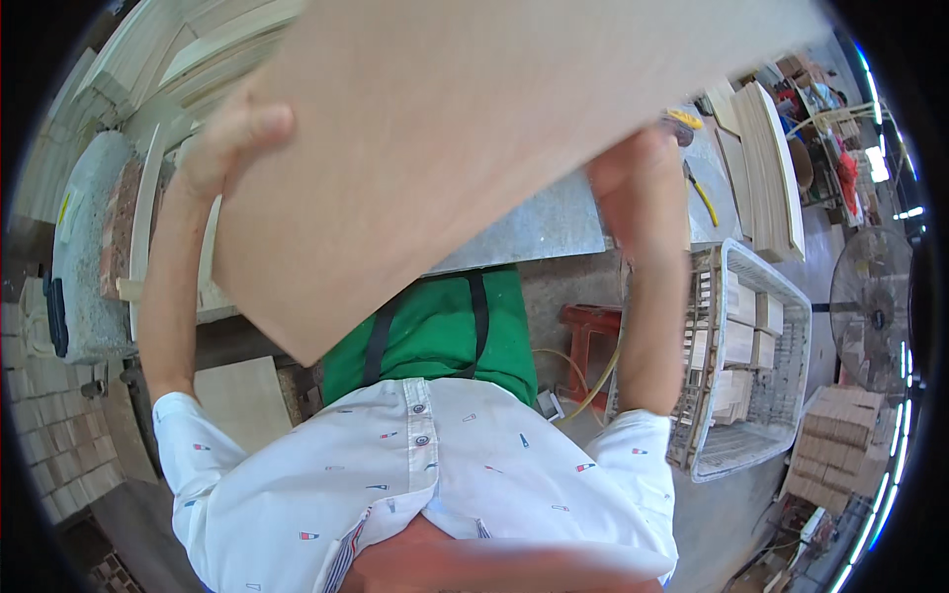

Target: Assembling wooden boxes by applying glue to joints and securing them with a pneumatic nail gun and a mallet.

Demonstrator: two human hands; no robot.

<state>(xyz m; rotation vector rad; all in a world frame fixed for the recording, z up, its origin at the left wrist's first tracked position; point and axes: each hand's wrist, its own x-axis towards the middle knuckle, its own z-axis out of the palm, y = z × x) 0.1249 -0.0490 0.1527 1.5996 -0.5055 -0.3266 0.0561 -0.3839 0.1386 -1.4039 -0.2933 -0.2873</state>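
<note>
A large, pale wooden board [415,138] is held up at a tilt in front of me, one corner pointing down toward my lap. My left hand [242,143] grips its left edge, the thumb lying on the face and the fingers out of sight behind. At the lower right edge, my right hand [633,178] is closed on the board, smeared by motion. Behind the board is a grey metal worktop [534,227], partly covered by it. Close to my right hand lie a yellow-and-dark tool [680,123] and a yellow-handled tool [704,198].
Stacked boards [776,168] stand at the worktop's right end. Below them, a white plastic crate [806,376] holds wood blocks. A fan [875,306] is at far right. A red stand [588,316] sits under the worktop, beside a yellow hose [598,385]. Wood piles [59,425] fill the left.
</note>
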